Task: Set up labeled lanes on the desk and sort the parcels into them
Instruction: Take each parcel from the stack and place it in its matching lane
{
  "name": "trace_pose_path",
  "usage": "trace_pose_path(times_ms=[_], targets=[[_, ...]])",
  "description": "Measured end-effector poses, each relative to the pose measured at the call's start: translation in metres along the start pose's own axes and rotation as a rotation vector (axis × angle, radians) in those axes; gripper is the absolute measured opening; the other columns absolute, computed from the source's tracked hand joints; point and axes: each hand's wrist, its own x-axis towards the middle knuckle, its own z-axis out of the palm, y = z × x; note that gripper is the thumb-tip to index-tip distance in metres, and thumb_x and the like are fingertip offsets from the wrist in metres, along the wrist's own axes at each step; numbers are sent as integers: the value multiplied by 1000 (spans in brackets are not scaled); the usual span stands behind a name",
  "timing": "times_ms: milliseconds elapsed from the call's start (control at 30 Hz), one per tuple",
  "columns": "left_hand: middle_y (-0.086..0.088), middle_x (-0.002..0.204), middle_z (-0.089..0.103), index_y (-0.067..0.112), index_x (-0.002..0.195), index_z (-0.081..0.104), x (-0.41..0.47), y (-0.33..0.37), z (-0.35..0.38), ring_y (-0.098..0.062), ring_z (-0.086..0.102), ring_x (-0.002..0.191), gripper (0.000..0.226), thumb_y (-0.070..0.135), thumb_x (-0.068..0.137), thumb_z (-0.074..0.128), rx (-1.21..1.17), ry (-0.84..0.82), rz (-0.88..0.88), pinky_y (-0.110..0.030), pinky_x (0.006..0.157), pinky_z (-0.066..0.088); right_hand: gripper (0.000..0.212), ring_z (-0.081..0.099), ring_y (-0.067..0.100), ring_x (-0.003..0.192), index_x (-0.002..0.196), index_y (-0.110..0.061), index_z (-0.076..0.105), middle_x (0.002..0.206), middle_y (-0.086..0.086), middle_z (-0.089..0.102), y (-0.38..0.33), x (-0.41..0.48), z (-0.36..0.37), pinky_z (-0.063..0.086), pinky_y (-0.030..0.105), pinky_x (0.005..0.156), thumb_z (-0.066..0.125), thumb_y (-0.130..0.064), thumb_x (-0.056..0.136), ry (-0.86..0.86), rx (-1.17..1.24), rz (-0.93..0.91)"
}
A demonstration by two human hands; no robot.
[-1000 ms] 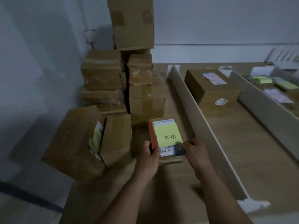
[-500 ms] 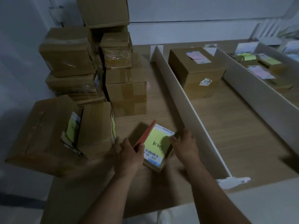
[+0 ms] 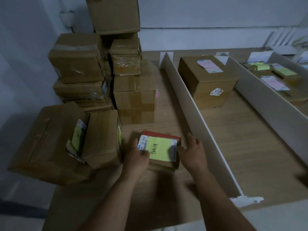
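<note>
L hand (image 3: 136,157) grips parcel (image 3: 160,150) near desk (image 3: 250,147) front edge, R hand (image 3: 193,152) slack beside it; dividers (image 3: 191,104) up, few sorted, stack (image 3: 133,97) unsorted.

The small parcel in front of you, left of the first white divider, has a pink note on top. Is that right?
Not pink. In the head view, the note on the small parcel is yellow. The rest holds: the parcel lies left of the first white divider, and the left hand grips its left edge.
</note>
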Motion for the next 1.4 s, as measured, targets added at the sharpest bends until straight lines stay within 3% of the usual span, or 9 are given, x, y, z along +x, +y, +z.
trace_pose_path(times_ms=[67, 200, 300, 533, 700, 900, 1067, 1200, 1400], targets=[[-3, 138, 50, 23, 146, 28, 3, -1, 2, -19, 56, 109, 54, 13, 96, 46, 31, -20, -10, -32, 84, 51, 55, 31, 27, 139, 146, -20, 33, 152, 8, 31, -4, 2, 0, 33, 37, 108, 52, -25, 95, -48, 8, -81], [-1, 134, 48, 22, 145, 29, 9, 4, 2, -13, 50, 99, 56, 8, 95, 47, -74, 50, 10, -20, 67, 45, 37, 60, 29, 105, 113, -13, 57, 111, 10, 65, -2, 2, 0, 38, 27, 72, 58, -42, 89, -15, -59, 40], [0, 127, 54, 24, 141, 33, 11, 3, 4, -12, 50, 100, 51, 11, 94, 49, -101, 64, -3, -22, 76, 44, 45, 62, 28, 91, 97, -10, 62, 96, 8, 66, 3, -2, 3, 37, 27, 66, 60, -53, 84, 7, -73, 76], [-9, 116, 63, 8, 119, 53, -4, -7, 12, -25, 61, 103, 31, 20, 91, 57, -19, -4, -156, -32, 88, 51, 7, 62, 16, 77, 89, -21, 67, 83, -3, 66, -2, -9, 13, 46, 24, 63, 67, -26, 85, -194, 176, -23], [-11, 124, 60, 9, 135, 47, -16, -14, 5, -24, 59, 108, 43, 14, 93, 54, -128, -37, -156, -35, 95, 48, 17, 56, 11, 59, 75, -19, 58, 71, -2, 61, 0, -21, 10, 39, 12, 40, 73, -25, 80, -186, 264, 63], [-11, 128, 58, 6, 138, 44, -35, -18, 8, -14, 53, 96, 44, 10, 95, 50, -183, -22, -64, -20, 74, 41, 5, 66, 23, 77, 85, -20, 64, 89, 3, 70, 3, -42, 21, 57, 41, 71, 66, -23, 82, -142, 319, 38], [-4, 129, 59, 17, 142, 41, -47, -17, 2, -17, 56, 111, 48, 19, 95, 52, -187, 45, 62, -29, 92, 46, 16, 65, 5, 82, 104, -22, 66, 94, -7, 70, -5, -64, 6, 53, 27, 73, 57, -16, 91, -43, 407, -63], [0, 125, 62, 21, 139, 45, -61, 3, -1, -10, 57, 104, 45, 18, 95, 52, -293, 72, 230, -23, 85, 42, 31, 66, 5, 94, 122, -24, 62, 105, -9, 70, -19, -83, -19, 55, 31, 87, 53, -13, 94, 66, 549, -171], [7, 127, 59, 24, 140, 45, -80, 50, 4, -8, 55, 113, 46, 23, 94, 53, -332, 171, 432, -21, 88, 40, 31, 62, -11, 88, 116, -29, 63, 93, -22, 68, -27, -89, -69, 46, 5, 70, 54, -10, 94, 207, 682, -407]])
